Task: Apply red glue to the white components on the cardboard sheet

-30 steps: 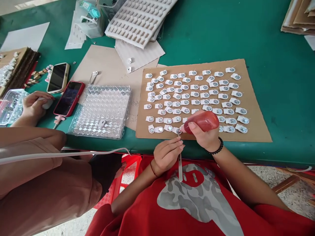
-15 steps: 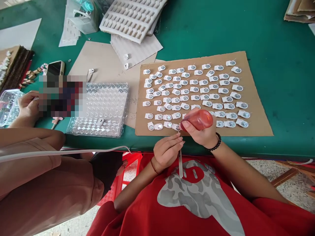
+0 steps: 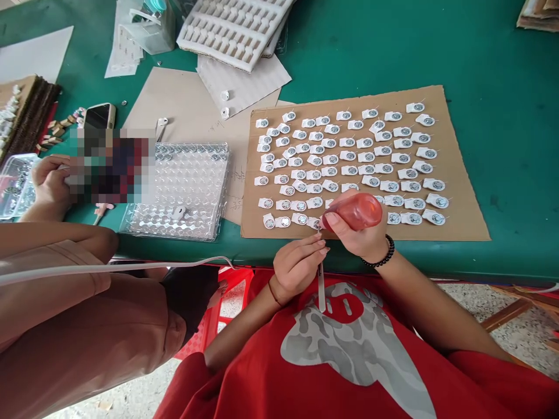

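My left hand is closed on a pair of metal tweezers; their flat end points down toward the red shirt. In my right hand, which wears a black bead bracelet, is a translucent red squeeze bottle. The bottle tilts with its narrow end down and left, close to the tweezers' upper tip. Both meet over the front edge of a brown cardboard sheet. Rows of small white earphone-like pieces with round metallic discs cover this sheet. My right hand and the bottle hide some of the front pieces.
Left of the cardboard lies a clear blister tray with a white piece on it. Another person's hand works beside a blurred patch. A phone, white foam tray and plastic jug stand farther back. A white cable crosses the front left.
The view has shifted slightly, so the cardboard sits a little higher and farther right. Both hands keep nearly the same pose, with the bottle and tweezers still held close together.
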A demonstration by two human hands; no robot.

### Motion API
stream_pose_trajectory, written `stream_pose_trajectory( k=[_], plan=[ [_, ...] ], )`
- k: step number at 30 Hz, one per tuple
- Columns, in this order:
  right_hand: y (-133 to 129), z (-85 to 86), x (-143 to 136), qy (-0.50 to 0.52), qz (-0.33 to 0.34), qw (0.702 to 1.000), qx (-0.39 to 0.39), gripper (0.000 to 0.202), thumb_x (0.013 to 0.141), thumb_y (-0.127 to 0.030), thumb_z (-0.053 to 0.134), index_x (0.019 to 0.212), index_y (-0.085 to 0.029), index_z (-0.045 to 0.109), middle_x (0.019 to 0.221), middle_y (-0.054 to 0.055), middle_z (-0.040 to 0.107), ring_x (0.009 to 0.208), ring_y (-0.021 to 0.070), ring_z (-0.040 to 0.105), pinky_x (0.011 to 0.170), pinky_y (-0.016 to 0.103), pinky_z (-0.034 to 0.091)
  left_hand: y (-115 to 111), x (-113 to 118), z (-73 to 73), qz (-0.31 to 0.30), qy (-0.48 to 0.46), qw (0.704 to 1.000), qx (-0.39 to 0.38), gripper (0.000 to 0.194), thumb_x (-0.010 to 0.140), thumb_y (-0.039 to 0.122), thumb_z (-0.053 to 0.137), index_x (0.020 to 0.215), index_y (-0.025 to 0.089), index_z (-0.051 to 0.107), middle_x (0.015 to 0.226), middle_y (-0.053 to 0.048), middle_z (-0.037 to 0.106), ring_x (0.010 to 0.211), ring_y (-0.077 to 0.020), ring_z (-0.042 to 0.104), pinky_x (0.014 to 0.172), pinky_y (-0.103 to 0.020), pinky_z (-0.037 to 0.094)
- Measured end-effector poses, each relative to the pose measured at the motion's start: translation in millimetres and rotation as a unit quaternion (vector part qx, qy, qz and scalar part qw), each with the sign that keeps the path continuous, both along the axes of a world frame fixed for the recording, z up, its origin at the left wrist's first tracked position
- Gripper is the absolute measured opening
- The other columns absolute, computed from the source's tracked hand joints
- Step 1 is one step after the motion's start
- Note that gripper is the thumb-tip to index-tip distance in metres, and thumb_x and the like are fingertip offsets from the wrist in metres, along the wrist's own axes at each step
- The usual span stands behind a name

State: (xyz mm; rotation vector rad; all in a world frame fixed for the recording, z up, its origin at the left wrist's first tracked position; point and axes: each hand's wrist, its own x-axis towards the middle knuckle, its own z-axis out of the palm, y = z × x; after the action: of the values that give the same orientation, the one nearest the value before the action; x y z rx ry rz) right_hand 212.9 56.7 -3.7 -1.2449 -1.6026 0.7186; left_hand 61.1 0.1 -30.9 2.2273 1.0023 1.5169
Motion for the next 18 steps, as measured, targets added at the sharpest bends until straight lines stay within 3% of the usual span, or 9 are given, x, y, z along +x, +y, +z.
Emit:
stream_pose_trajectory(
  k=[18],
  plan=[
    [-1.1, -2.6, 0.4, 0.013, 0.004, 1.000, -0.013, 0.020, 0.077, -0.043, 0.061, 0.077, -0.023, 0.056, 0.069, 0.002, 0.062, 0.064, 0.0190, 0.061, 0.059, 0.034, 0.051, -0.1, 1.9, -0.3, 0.001, -0.016, 1.000, -0.007, 0.034, 0.070, -0.003, 0.065, 0.099, 0.013, 0.059, 0.094, -0.008, 0.068, 0.099, -0.0206, 0.063, 0.078, -0.032, 0.058]
  ],
)
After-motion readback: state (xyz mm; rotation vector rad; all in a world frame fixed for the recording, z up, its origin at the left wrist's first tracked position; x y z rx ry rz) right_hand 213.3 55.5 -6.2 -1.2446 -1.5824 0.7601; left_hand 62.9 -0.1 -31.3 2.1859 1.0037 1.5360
